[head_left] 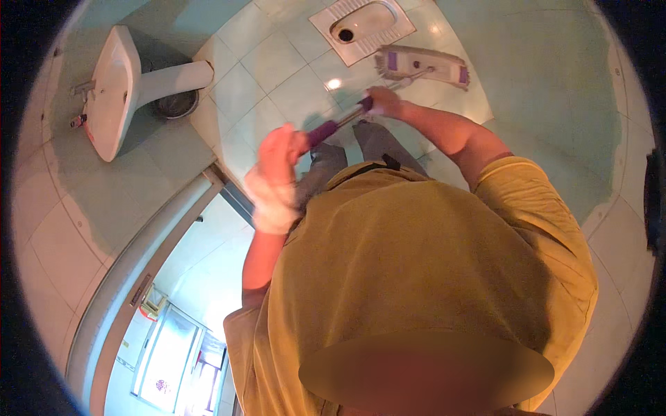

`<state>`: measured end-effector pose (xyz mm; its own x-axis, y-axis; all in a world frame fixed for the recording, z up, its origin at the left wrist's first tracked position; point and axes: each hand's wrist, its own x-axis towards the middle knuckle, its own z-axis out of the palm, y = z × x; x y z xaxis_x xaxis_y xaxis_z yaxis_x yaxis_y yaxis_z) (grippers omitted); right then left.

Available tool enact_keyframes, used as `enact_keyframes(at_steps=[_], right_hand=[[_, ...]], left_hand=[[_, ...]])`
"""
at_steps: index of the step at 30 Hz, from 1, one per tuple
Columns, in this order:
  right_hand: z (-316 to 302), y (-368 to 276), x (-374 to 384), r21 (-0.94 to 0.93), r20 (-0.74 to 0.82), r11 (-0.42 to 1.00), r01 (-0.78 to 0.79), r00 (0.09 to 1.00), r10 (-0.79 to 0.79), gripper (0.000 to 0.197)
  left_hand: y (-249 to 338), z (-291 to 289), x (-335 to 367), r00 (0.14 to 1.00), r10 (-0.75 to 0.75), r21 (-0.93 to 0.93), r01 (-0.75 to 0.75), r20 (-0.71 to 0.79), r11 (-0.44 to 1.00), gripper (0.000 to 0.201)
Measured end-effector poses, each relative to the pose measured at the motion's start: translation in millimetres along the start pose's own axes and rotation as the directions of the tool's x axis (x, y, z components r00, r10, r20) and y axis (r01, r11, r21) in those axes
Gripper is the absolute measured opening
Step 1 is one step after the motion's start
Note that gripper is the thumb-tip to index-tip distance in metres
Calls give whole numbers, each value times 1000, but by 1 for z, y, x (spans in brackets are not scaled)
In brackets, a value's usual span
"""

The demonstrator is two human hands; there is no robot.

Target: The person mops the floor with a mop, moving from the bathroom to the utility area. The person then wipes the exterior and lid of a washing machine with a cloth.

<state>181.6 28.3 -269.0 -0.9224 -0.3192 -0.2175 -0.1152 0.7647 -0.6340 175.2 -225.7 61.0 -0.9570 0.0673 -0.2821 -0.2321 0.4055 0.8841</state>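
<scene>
A flat mop with a white and purple head and a grey fringe lies on the tiled floor at the far right, by the squat toilet. Its purple-gripped handle slants back toward me. My left hand, blurred by motion, is closed round the handle's near end. Farther along the shaft, my right hand is wrapped round it, close to the mop head. The fingers of both hands show only in part.
The squat toilet is set in the floor at the far middle. A white pedestal sink stands on the left, with a dark basin beside its foot. An open doorway is at the lower left; tiled walls surround me.
</scene>
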Motion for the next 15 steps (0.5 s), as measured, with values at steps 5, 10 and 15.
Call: enact_keyframes(at_steps=[5,10,15], right_hand=[[-37,11,-27,-95,-88,995,-33,996,25,31],[-10,-28,-9,-77,-21,991,-107,994,106,29],[21,-164,49,-42,326,998,-54,943,65,32]], left_hand=[[-58,46,30,941,-72,-515,243,329,822,42],[-55,-11,7,995,39,-385,-1,91,923,27],[-46,-114,-50,914,406,328,-375,-29,867,71]])
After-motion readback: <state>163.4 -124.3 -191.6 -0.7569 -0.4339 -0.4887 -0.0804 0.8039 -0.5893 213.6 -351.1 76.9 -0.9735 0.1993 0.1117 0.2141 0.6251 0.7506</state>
